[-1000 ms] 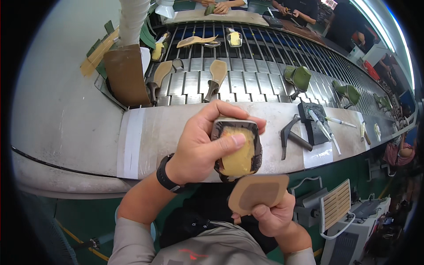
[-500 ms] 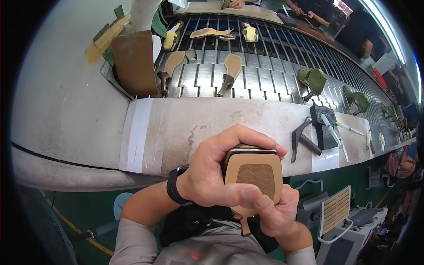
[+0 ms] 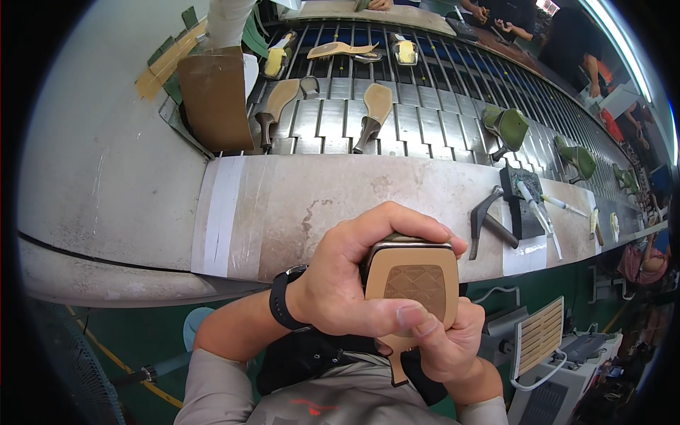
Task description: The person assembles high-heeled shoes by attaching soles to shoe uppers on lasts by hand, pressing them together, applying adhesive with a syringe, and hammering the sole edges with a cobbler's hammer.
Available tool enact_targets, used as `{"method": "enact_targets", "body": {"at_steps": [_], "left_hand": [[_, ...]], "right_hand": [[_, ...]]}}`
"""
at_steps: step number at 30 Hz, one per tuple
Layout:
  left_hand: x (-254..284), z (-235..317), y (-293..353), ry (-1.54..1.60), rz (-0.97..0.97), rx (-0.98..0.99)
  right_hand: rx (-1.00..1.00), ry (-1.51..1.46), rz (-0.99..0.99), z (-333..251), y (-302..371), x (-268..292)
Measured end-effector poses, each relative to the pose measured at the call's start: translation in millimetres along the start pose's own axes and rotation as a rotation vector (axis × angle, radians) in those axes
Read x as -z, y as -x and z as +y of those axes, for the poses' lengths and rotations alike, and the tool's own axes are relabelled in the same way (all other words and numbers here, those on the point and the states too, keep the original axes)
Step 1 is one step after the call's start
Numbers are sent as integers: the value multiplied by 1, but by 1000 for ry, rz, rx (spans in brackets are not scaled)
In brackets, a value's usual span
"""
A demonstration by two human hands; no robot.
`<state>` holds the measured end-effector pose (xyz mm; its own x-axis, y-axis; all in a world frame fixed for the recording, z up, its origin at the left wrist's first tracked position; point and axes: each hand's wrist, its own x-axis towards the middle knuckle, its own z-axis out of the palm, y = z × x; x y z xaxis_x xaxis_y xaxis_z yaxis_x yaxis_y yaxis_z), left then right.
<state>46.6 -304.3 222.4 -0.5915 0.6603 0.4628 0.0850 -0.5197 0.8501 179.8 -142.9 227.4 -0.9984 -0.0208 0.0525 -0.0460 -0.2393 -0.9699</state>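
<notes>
Tan sole piece (image 3: 413, 283), quilted panel up, clamped against dark shoe part beneath, near edge of bench (image 3: 340, 191), centre of view. Left hand (image 3: 347, 283) wrapped round left side: fingers curled over far edge, thumb pressed flat across near edge of sole. Likely so held to keep tan layer seated square on dark layer. Right hand (image 3: 446, 340) below and right, fingers closed on narrow near end of sole, supporting from underneath; exact contact of palm hidden. Black wristband (image 3: 282, 308) on left wrist.

Outward, right: hammer (image 3: 485, 219) lying head-left on bench, just beside dark block (image 3: 520, 202) with white pens or brushes across it. Probably parked within reach of right hand. White tape strip (image 3: 223, 212) across bench, left.

Far: slatted conveyor (image 3: 425, 120) carrying two tan soles on dark heels (image 3: 273, 110) (image 3: 372, 113), soles up. Green lasts (image 3: 506, 127) further right along conveyor. Brown cardboard sheet (image 3: 216, 99) leaning at far left edge. Other people's arms at far bench, top of view; kept apart from own hands.

Bottom right: cream slatted unit (image 3: 540, 336) with cable, below bench level.
</notes>
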Motion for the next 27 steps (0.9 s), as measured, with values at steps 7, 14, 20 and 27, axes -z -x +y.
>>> {"method": "enact_targets", "body": {"at_steps": [7,14,20,27], "left_hand": [[-5,16,-1,160,59,111],[-4,39,1,61,130,254],[-7,77,-8,-230,134,396],[-2,71,-29,-273,137,437]], "right_hand": [[-65,-24,29,-5,0,-5],[-31,32,46,-3,-1,-13],[78,201,-19,5,1,-18],[-32,153,22,-10,-8,-11]]}}
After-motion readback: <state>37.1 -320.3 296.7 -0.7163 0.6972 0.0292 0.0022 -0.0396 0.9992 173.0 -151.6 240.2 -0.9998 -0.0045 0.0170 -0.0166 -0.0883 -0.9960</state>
